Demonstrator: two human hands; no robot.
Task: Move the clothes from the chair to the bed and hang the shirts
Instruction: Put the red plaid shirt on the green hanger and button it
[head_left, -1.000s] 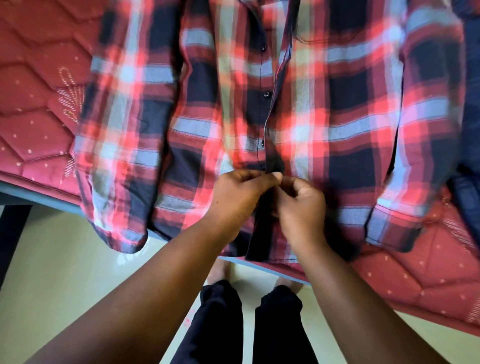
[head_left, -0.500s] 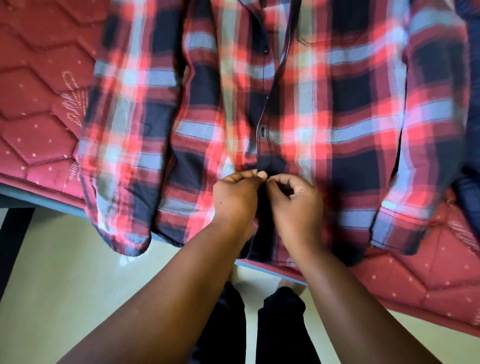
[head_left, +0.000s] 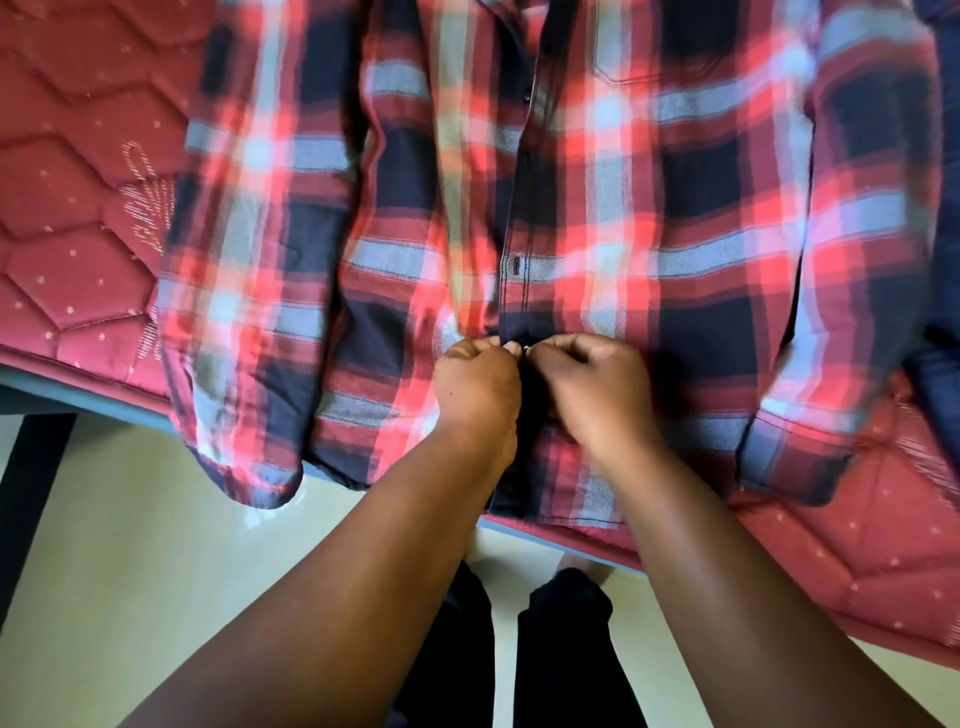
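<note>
A red, navy and light-blue plaid shirt (head_left: 649, 218) lies spread front-up on the red quilted bed (head_left: 78, 218), its hem and cuffs hanging over the near edge. My left hand (head_left: 475, 387) and my right hand (head_left: 597, 384) meet at the dark button placket low on the shirt. Both pinch the placket edges at a small button between the fingertips. Buttons higher up the placket look fastened.
A dark navy garment (head_left: 940, 291) lies at the right edge of the bed. The blue bed frame (head_left: 78, 397) runs along the mattress edge. Pale floor (head_left: 130, 597) lies below, with my dark trouser legs (head_left: 561, 649) close to the bed.
The shirt placket above my hands has closed flatter and straighter. My hands stay together on the lower placket, shifted slightly left and lower on the shirt.
</note>
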